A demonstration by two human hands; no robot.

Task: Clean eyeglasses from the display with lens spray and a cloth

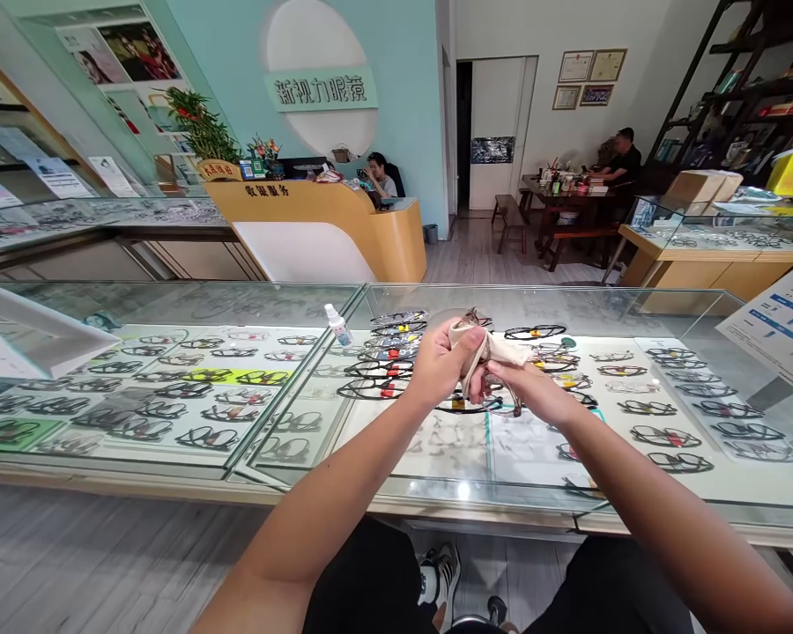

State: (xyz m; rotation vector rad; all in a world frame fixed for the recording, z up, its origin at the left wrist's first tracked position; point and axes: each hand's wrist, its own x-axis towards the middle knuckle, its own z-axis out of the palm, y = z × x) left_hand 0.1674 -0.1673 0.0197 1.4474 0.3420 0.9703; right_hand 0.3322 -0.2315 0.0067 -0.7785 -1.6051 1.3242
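Above the glass counter, my left hand (436,357) is closed round a beige cleaning cloth (468,342), its thumb pressing on the folds. My right hand (525,387) meets it from the right, with fingers closed at the cloth and a pair of eyeglasses (518,407). Only brownish parts of these eyeglasses show, above and below the cloth; their lenses are hidden. Rows of dark-framed eyeglasses (376,387) lie on the counter top just left of and below my hands. Another dark pair (535,332) rests behind them.
A small white spray bottle (337,326) stands on the glass counter (436,489) to the left. Folded display cards (40,330) stand at the left, with another card (783,326) at the right. Two people sit farther back, one behind a wooden reception desk (396,242), one at a dark table (568,195).
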